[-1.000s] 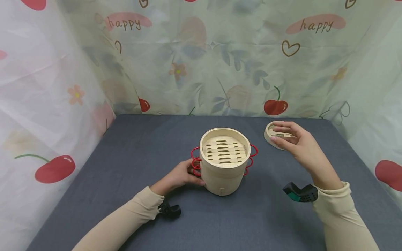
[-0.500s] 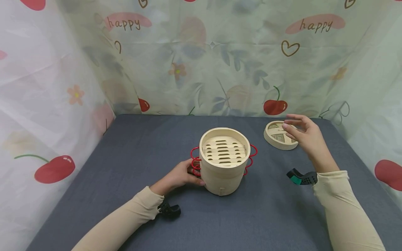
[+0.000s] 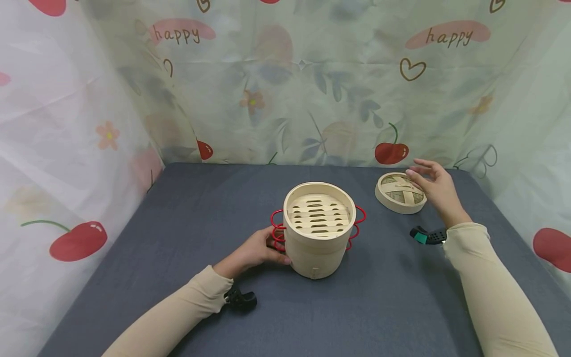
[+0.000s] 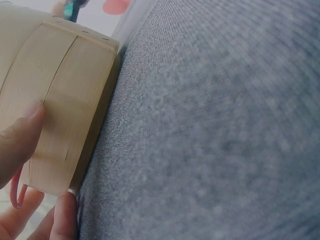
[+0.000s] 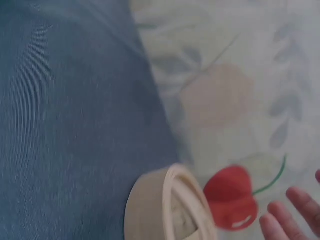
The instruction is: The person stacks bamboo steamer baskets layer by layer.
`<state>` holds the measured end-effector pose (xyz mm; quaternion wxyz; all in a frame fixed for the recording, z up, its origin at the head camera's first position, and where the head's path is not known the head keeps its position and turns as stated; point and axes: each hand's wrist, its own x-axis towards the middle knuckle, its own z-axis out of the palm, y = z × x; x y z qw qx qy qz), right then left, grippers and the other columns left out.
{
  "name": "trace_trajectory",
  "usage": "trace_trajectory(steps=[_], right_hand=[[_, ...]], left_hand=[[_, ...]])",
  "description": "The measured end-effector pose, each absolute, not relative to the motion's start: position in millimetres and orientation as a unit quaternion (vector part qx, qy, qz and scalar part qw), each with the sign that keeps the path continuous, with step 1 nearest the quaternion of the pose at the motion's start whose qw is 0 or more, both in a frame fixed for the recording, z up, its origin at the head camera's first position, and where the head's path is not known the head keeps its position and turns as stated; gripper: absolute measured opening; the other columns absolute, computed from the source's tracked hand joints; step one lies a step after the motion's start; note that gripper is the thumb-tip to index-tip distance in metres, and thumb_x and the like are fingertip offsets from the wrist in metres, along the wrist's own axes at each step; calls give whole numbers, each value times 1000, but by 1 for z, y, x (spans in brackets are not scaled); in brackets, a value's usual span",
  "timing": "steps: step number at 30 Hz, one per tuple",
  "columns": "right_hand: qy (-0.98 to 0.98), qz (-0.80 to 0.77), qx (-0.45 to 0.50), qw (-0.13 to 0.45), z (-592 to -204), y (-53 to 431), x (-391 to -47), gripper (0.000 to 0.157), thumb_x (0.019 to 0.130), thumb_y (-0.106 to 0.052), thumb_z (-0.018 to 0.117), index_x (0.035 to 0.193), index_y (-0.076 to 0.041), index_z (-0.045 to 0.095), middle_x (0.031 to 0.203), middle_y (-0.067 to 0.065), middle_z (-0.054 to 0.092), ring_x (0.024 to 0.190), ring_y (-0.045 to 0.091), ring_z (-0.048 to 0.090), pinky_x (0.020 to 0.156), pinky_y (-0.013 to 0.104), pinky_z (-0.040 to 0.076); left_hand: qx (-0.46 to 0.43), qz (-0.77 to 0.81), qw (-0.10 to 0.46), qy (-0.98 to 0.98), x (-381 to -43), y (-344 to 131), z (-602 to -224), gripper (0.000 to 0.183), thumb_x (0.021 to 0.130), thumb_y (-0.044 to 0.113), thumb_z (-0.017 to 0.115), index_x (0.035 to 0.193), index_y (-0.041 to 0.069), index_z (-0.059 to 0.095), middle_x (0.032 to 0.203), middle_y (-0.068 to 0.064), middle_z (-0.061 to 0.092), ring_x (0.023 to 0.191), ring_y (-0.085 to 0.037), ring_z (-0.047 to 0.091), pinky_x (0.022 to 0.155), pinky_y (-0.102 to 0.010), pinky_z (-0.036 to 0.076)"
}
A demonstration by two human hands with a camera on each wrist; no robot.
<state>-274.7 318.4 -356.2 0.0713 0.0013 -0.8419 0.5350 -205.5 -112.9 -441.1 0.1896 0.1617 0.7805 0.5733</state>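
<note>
A stacked bamboo steamer [image 3: 315,255] with red loop handles [image 3: 360,214] stands upright near the middle of the table, its slatted top tier uncovered. My left hand [image 3: 255,251] grips its lower left side. In the left wrist view the thumb [image 4: 25,132] lies against the bamboo wall [image 4: 70,107], and other fingers [image 4: 64,215] reach round the base. At the back right lies the round bamboo lid [image 3: 398,204], woven with crossed strips. Just above its right edge hovers my right hand [image 3: 439,188], fingers loosely bent and holding nothing. The right wrist view shows fingertips [image 5: 280,217] apart from the lid [image 5: 150,207].
Dark grey cloth [image 3: 214,198] covers the table. Printed curtains [image 3: 303,89] hang along its back edge and both sides. A black wrist device sits on each sleeve, the right one [image 3: 428,235] having a green patch.
My right hand has moved back and to the right, from over the lid to its right edge, so more of the lid shows. The left hand and the steamer have stayed still.
</note>
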Motion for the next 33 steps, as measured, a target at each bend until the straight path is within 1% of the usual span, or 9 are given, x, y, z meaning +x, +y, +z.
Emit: trace_trajectory(steps=[4,9,12,17,19,23,26,30,33], right_hand=[[-852,520,-13,67,-365,326,-285,75,90,-51,58,149,-12,33,131,2,46,99,-7,53,84,12,49],[-871,485,-43,56,-374,332,-295,81,90,-57,54,151,-9,30,144,19,40,122,21,49,100,38,46],[-877,475,-55,47,-378,335,-300,84,89,-59,53,151,-8,29,146,23,39,131,34,41,103,48,42],[-891,448,-62,30,-383,341,-305,83,91,-59,53,150,-5,31,145,28,38,135,42,35,105,56,36],[-898,436,-58,23,-384,343,-307,83,91,-59,53,149,-3,33,144,28,39,134,43,35,104,56,35],[-902,429,-48,13,-386,343,-310,79,92,-55,54,146,0,37,142,27,41,124,39,46,91,36,50],[-906,421,-46,7,-386,342,-312,73,94,-49,56,144,1,40,140,27,43,118,36,51,81,27,51],[-911,409,-53,-5,-388,342,-315,67,95,-45,58,141,2,44,139,29,44,120,38,49,87,38,48],[-914,401,-64,-15,-390,343,-317,66,94,-44,58,138,3,47,137,29,46,116,36,50,83,35,48]], left_hand=[[162,576,190,778,-205,-113,-441,66,68,3,86,127,0,55,104,-14,72,92,-14,67,77,-25,52],[162,573,189,781,-205,-112,-441,65,69,4,86,126,0,55,104,-14,72,93,-15,67,76,-24,52],[161,570,190,783,-205,-112,-440,65,69,4,86,126,0,55,105,-13,72,94,-16,68,76,-24,52],[159,570,191,783,-206,-113,-440,66,69,5,86,127,1,55,106,-14,71,96,-18,68,77,-24,52],[159,569,191,784,-206,-113,-440,66,69,5,86,127,1,55,107,-13,71,96,-18,67,77,-24,52],[161,571,189,782,-207,-113,-440,67,69,5,86,127,1,55,106,-13,71,95,-17,67,77,-24,52],[164,575,188,779,-207,-113,-440,67,68,4,86,127,1,55,106,-14,72,94,-15,68,77,-24,52],[164,576,187,779,-206,-112,-440,66,68,4,86,127,0,55,104,-14,72,93,-15,68,77,-24,52],[160,573,189,781,-205,-112,-441,66,68,4,86,126,1,55,104,-13,72,93,-15,68,76,-25,52]])
